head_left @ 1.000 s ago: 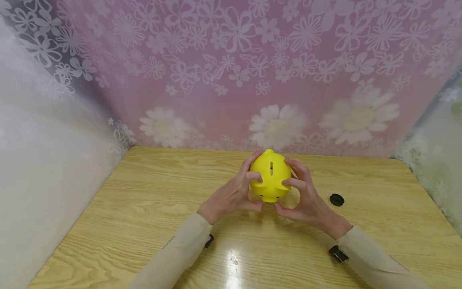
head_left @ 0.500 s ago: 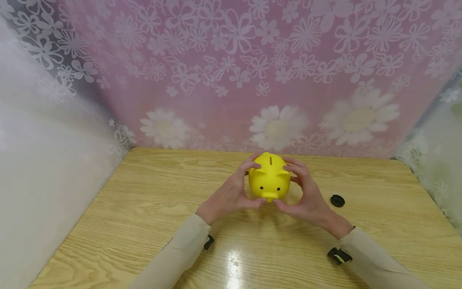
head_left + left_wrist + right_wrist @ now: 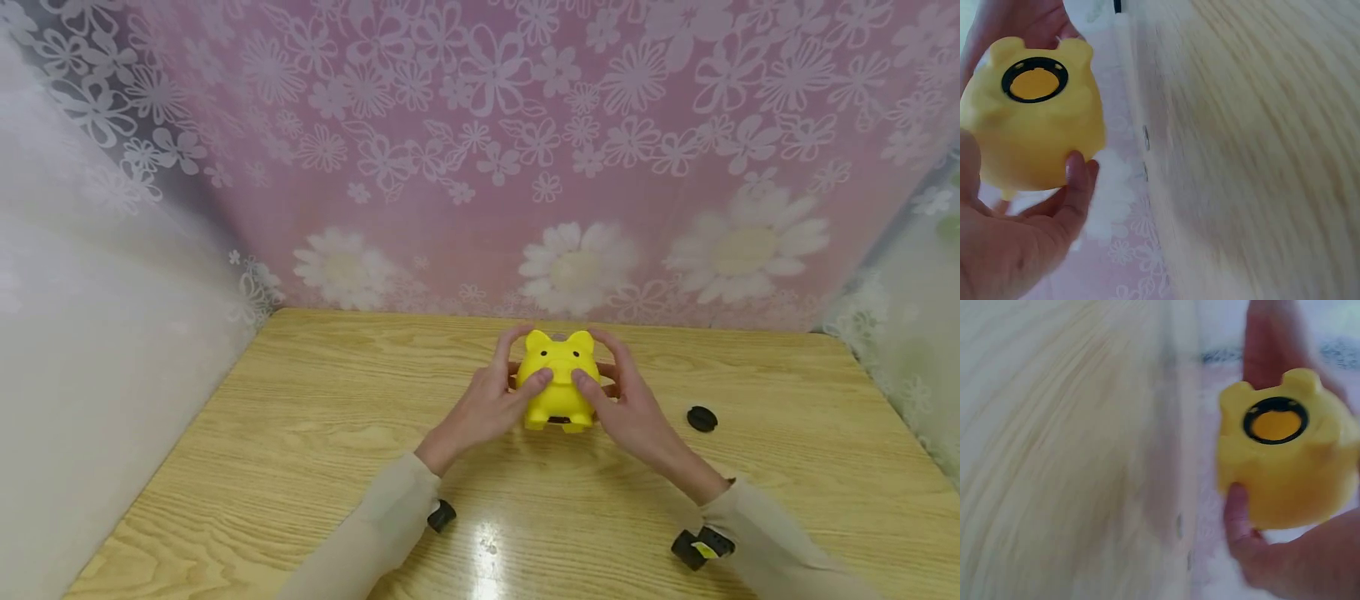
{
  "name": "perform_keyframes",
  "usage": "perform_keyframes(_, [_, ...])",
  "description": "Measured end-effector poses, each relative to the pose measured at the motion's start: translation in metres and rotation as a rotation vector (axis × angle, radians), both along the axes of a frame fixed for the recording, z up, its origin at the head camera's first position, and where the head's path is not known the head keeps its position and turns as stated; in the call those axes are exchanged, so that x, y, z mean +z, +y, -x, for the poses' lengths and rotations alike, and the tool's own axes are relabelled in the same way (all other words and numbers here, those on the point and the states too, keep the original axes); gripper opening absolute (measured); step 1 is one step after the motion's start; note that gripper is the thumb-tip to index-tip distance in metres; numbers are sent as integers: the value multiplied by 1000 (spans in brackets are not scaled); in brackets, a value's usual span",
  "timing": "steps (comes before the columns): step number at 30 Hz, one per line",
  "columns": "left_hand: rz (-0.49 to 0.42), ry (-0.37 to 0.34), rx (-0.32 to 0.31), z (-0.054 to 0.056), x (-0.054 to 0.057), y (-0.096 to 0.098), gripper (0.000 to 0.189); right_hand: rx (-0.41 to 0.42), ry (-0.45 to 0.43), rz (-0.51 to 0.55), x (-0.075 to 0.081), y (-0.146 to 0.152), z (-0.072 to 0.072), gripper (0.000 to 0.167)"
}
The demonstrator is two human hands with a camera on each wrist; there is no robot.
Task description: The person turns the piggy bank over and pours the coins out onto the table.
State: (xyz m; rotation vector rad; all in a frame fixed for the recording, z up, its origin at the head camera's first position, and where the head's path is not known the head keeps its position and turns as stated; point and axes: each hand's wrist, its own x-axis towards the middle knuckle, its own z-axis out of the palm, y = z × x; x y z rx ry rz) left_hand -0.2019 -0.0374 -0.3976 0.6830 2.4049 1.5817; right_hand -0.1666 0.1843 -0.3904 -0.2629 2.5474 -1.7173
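Between both hands is a yellow piggy bank (image 3: 559, 398), its face with two dark eyes turned toward me in the head view. My left hand (image 3: 491, 410) grips its left side, thumb near the snout. On the other side my right hand (image 3: 636, 408) grips it the same way, thumb also by the snout. The wrist views show its underside, where a black ring surrounds an open round hole (image 3: 1035, 85); the same black ring (image 3: 1275, 420) appears in the right wrist view. The coin slot on its back is hidden from the head view.
A round black plug (image 3: 702, 418) lies on the wooden table (image 3: 337, 400), right of the right hand. Black wrist devices (image 3: 702, 547) sit under both sleeves. A pink flowered curtain (image 3: 420, 167) hangs behind the table's far edge, with pale cloth at the sides.
Both hands have tipped the piggy bank back: its slotted top faced me at first, then its face came up, and now its snout and feet show. The black plug stays put.
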Motion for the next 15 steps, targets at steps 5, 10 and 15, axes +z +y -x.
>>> perform_keyframes(5, [106, -87, 103, -2, 3, 3, 63, 6, -254, 59, 12, -5, 1, 76])
perform_keyframes(10, [133, -164, 114, -2, 4, 5, 69, 16, -355, 64, 14, -4, 0, 78])
perform_keyframes(15, [112, -260, 73, -2, 4, 5, 69, 42, -393, 74, 12, -2, -1, 78])
